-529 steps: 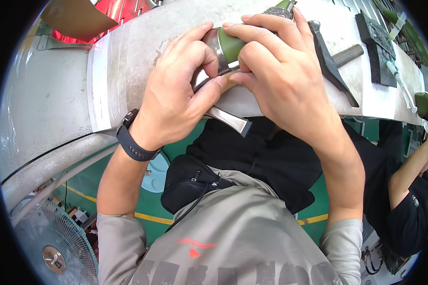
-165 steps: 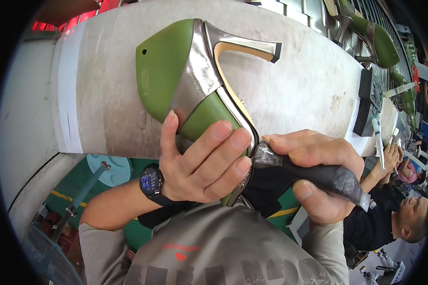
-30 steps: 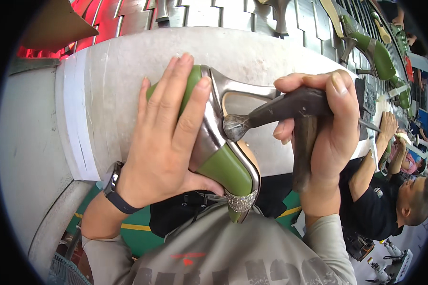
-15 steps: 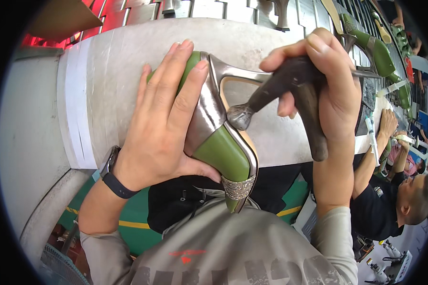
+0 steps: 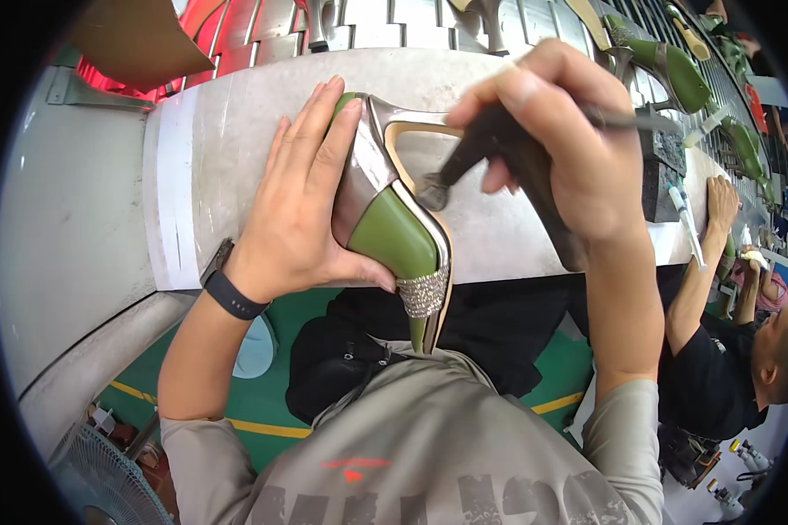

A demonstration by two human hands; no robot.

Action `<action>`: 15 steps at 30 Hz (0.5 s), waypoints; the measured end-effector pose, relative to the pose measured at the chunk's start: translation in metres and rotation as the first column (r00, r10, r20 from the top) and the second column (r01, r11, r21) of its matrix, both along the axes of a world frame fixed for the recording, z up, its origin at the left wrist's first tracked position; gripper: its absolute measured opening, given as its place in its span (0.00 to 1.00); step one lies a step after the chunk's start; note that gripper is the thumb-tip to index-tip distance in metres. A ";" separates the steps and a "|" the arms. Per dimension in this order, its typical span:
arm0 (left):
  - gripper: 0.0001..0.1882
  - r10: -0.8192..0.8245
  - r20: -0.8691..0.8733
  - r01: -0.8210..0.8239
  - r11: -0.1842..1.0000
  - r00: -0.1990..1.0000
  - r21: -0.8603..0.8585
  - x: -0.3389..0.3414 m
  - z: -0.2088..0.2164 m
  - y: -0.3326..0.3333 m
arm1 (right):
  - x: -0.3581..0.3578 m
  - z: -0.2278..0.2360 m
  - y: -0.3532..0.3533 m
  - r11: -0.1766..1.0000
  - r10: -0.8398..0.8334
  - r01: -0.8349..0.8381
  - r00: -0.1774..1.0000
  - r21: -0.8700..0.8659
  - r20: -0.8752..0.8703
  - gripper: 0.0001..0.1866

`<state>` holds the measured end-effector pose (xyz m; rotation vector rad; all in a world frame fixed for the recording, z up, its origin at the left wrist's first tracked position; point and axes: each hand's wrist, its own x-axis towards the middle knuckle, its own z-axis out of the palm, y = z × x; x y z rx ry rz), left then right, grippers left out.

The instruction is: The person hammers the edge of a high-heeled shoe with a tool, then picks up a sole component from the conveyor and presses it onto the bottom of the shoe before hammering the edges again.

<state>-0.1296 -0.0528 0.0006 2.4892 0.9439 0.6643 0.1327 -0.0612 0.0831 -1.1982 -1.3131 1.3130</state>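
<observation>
A green and metallic pewter high-heeled shoe point(image 5: 397, 229) with a glittery band near its toe lies on its side on the pale bench. Its toe points toward my body, and the slim heel runs off to the right. My left hand point(image 5: 299, 203) grips the shoe, fingers stretched over the upper and thumb by the band. In my right hand point(image 5: 578, 144) is a dark hammer point(image 5: 521, 166), closed in my fingers and blurred. The hammer's face is close by the sole edge at the shoe's middle; I cannot tell whether it touches.
The pale bench top point(image 5: 228, 157) spreads beneath the shoe. Beyond it runs a slatted metal conveyor point(image 5: 376, 24) with several heeled shoes. A dark block point(image 5: 665, 157) and a syringe point(image 5: 687, 223) are at the right, near a co-worker's arm point(image 5: 700, 262). A fan point(image 5: 105, 481) stands lower left.
The hammer's face has moved slightly away from me along the sole edge, and my right hand has lifted and blurred. My left hand keeps its grip; the whole view has shifted a little.
</observation>
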 end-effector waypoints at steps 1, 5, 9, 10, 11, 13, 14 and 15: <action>0.80 -0.009 0.025 0.009 1.000 1.000 -0.008 -0.002 -0.002 0.000 | 0.008 -0.002 -0.012 0.994 0.019 -0.031 0.994 0.108 0.105 0.11; 0.80 -0.061 0.084 0.065 0.997 0.995 -0.046 -0.006 0.001 0.004 | 0.045 -0.025 -0.053 0.687 -0.358 -0.349 0.601 0.637 0.715 0.11; 0.75 -0.098 0.020 0.099 0.992 0.995 -0.077 0.014 0.022 -0.009 | 0.075 -0.039 -0.104 0.887 -0.333 -0.195 0.354 0.418 0.874 0.27; 0.72 -0.153 -0.173 0.158 0.987 0.973 0.011 0.022 0.038 -0.014 | 0.082 -0.054 -0.115 0.895 -0.359 -0.123 0.374 0.429 0.855 0.29; 0.69 -0.180 -0.361 0.228 0.969 0.915 0.096 0.032 0.049 -0.018 | 0.089 -0.066 -0.125 0.888 -0.379 -0.104 0.386 0.448 0.841 0.30; 0.60 -0.394 -0.269 0.431 0.897 0.879 0.097 0.047 0.045 -0.022 | 0.085 -0.084 -0.137 0.856 -0.463 -0.062 0.350 0.513 0.815 0.30; 0.55 -0.477 -0.298 0.521 0.849 0.827 0.087 0.052 0.045 -0.021 | 0.081 -0.088 -0.144 0.841 -0.502 -0.013 0.352 0.540 0.790 0.30; 0.55 -0.481 -0.299 0.530 0.841 0.824 0.107 0.056 0.048 -0.017 | 0.076 -0.091 -0.149 0.815 -0.534 0.026 0.423 0.579 0.732 0.30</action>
